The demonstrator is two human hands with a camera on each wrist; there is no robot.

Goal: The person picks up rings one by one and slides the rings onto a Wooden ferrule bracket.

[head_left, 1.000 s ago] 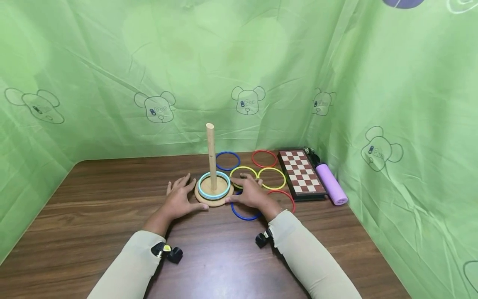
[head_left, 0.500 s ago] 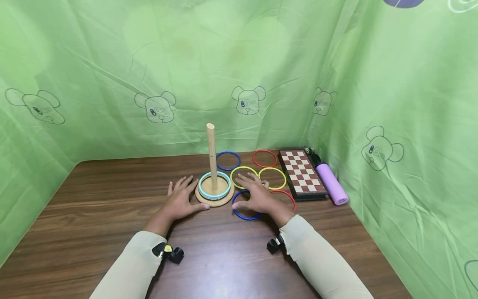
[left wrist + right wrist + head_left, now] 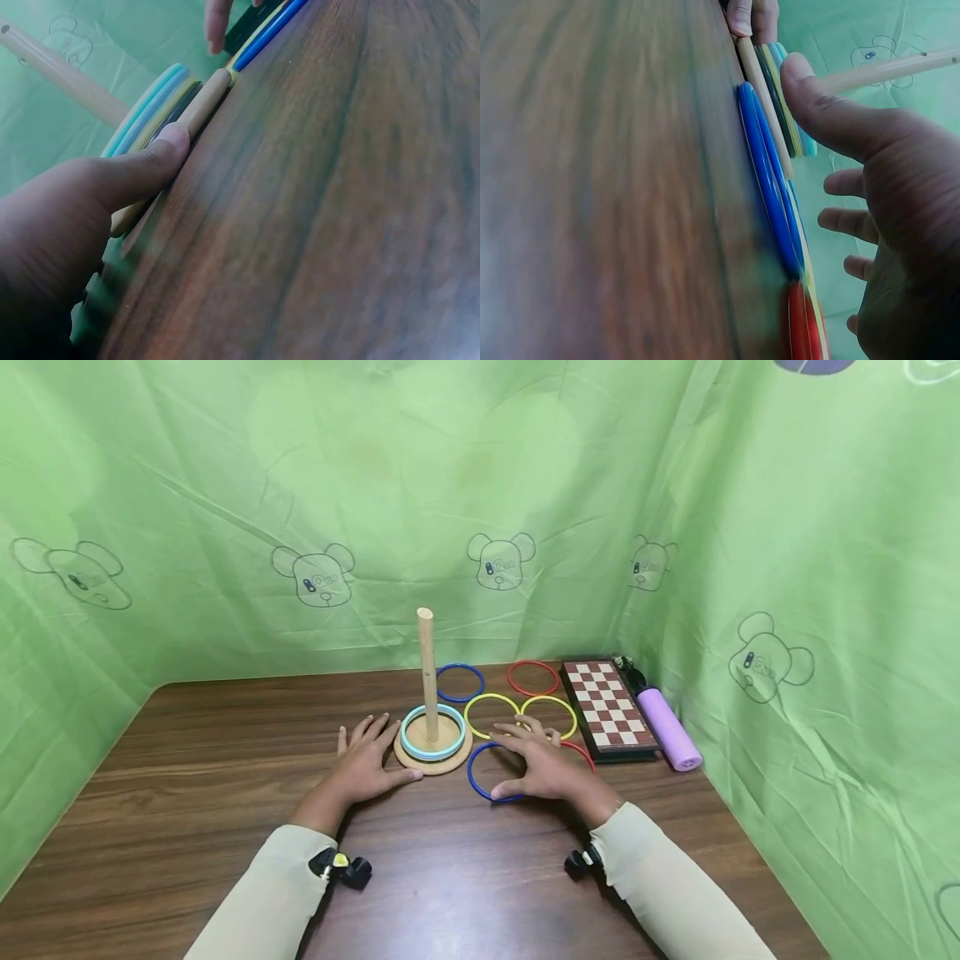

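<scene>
A round wooden base (image 3: 448,767) with an upright peg (image 3: 427,664) stands mid-table. Stacked rings lie around the peg's foot, a light blue ring (image 3: 405,742) on top, with yellow and dark edges (image 3: 769,86) below it in the wrist views. My left hand (image 3: 362,767) rests against the base's left side, fingers spread, its thumb (image 3: 174,139) touching the front rim. My right hand (image 3: 543,767), holding nothing, hovers with loosely spread fingers over the near blue ring (image 3: 472,774) and partly hides it. Beneath that hand a red ring (image 3: 587,755) is also partly covered.
Two yellow rings (image 3: 467,717) lie side by side behind the right hand. Farther back are another blue ring (image 3: 483,680) and another red ring (image 3: 557,677). A chessboard (image 3: 609,710) and a purple cylinder (image 3: 670,731) sit at the right, near the green curtain (image 3: 405,485).
My right hand has left the base's right side and moved right and slightly toward me, over the near blue ring. My left hand stays at the base.
</scene>
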